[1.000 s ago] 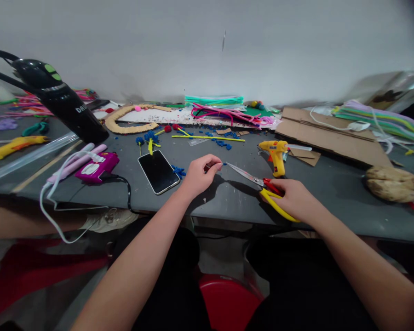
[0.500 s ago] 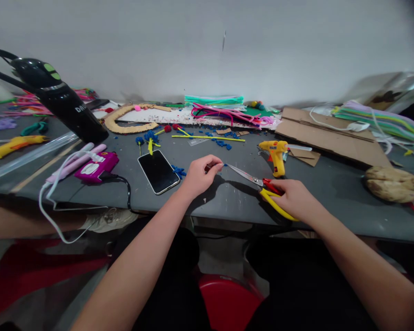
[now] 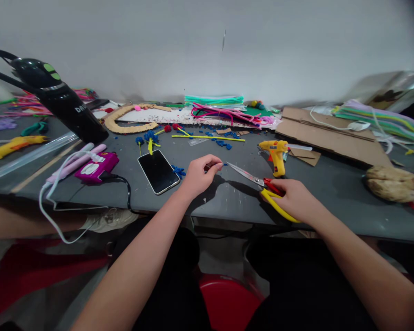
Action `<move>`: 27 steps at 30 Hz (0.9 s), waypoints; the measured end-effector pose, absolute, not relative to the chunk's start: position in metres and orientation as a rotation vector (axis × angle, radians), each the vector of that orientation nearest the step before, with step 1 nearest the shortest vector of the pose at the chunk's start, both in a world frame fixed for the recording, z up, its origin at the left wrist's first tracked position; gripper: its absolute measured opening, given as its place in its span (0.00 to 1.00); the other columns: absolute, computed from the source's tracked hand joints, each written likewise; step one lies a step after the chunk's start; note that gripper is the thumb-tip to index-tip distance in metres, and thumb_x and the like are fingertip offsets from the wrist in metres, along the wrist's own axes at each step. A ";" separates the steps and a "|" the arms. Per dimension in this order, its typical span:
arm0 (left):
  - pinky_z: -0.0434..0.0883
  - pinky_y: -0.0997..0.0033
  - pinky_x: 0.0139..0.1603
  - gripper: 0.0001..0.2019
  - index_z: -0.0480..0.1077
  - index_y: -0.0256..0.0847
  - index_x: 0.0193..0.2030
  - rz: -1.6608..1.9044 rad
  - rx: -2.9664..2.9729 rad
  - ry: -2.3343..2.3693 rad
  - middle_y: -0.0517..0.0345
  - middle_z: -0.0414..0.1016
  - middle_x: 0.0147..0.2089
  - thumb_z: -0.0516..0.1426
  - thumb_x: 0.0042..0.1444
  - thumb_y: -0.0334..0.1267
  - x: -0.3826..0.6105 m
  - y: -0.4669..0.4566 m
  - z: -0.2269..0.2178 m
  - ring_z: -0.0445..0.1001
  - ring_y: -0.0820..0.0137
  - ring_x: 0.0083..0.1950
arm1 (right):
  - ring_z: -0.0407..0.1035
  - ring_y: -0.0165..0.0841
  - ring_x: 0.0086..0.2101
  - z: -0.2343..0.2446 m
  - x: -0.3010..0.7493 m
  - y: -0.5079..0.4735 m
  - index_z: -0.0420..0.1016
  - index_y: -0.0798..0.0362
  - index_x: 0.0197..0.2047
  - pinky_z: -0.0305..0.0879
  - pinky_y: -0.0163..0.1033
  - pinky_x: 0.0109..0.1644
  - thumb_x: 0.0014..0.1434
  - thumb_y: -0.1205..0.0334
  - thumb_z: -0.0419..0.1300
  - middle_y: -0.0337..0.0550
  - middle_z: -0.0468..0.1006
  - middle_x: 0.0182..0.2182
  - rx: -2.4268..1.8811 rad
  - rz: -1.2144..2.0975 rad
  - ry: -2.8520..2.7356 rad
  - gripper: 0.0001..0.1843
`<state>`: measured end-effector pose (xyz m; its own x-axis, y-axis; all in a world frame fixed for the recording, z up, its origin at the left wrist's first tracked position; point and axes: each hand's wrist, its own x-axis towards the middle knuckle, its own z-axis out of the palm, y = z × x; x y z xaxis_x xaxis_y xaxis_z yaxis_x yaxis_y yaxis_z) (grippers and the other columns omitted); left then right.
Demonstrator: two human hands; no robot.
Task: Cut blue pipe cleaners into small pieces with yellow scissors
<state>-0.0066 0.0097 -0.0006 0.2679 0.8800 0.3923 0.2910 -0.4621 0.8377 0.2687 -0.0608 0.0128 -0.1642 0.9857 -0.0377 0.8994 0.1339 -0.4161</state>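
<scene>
My left hand (image 3: 203, 174) pinches a small blue piece (image 3: 225, 164), probably pipe cleaner, of which only the tip shows past the fingertips. In my right hand (image 3: 295, 200) is a pair of scissors (image 3: 248, 175) with one red and one yellow handle. The blades point left, looking nearly closed, and their tip is just right of the blue piece, slightly apart from it. A phone (image 3: 158, 172) lies left of my left hand, with blue fuzzy pieces (image 3: 178, 171) by its edge. Beyond the hands lies a yellow pipe cleaner (image 3: 210, 136).
A yellow glue gun (image 3: 276, 156) lies beyond my right hand. Cardboard sheets (image 3: 326, 133) and a brown lumpy object (image 3: 393, 183) are at the right. Leftward are a purple box (image 3: 97, 167) with cables, a black cylindrical device (image 3: 69, 105) and another glue gun (image 3: 17, 145).
The scissors and my right hand have shifted very slightly right, leaving a small gap between blade tip and blue piece. My left hand keeps its place.
</scene>
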 end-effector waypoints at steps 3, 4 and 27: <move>0.70 0.75 0.35 0.06 0.73 0.38 0.36 1.181 1.904 1.060 0.57 0.77 0.32 0.58 0.59 0.38 -0.006 0.010 0.000 0.74 0.74 0.32 | 0.58 0.31 0.25 0.015 0.267 -0.061 0.73 0.52 0.28 0.51 0.37 0.28 0.53 0.50 0.56 0.39 0.69 0.21 -1.852 0.499 -2.177 0.14; 0.70 0.74 0.35 0.06 0.73 0.38 0.36 1.181 1.905 1.062 0.57 0.78 0.32 0.58 0.59 0.38 -0.006 0.010 0.000 0.74 0.73 0.32 | 0.58 0.31 0.25 0.016 0.267 -0.061 0.73 0.52 0.28 0.51 0.37 0.28 0.53 0.51 0.56 0.39 0.69 0.21 -1.857 0.497 -2.178 0.14; 0.70 0.75 0.34 0.07 0.73 0.38 0.36 1.204 1.891 1.046 0.57 0.77 0.32 0.57 0.59 0.38 -0.006 0.010 0.000 0.74 0.73 0.32 | 0.57 0.30 0.25 0.016 0.266 -0.062 0.71 0.52 0.27 0.51 0.36 0.28 0.53 0.50 0.57 0.37 0.67 0.22 -1.889 0.541 -2.126 0.14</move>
<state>-0.0061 0.0098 0.0001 0.2577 0.8784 0.4024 0.2752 -0.4659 0.8409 0.2655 -0.0616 0.0156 -0.1309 0.9895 -0.0607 0.8982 0.0924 -0.4298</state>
